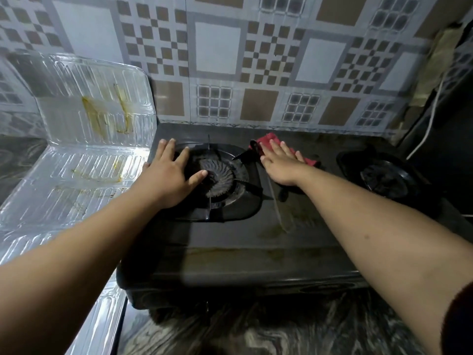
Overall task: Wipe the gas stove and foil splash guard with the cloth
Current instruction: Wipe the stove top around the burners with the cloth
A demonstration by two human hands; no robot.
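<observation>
Starting at the far left, the foil splash guard stands folded against the wall and runs down along the stove's left side, yellow-brown grease streaks on its upright panel and more on the lower one. It's thin stuff; press too hard when I get there and it could crumple or slide off the worktop.

My left hand lies flat with fingers spread on the left burner, bracing the gas stove, holding nothing. Risk here: the pan-support prongs look loose-fitting, and a shove could knock the ring askew.

Moving right, my right hand presses flat, fingers straight, on the red cloth between the two burners, toward the far edge. Nothing is pinched, so the cloth could bunch up, slip out from under my palm, or snag on the black prong just beside it.

Nearer me, a greasy smear on the stove top isn't wiped yet; one pass may only spread it. The right burner sits untouched.
</observation>
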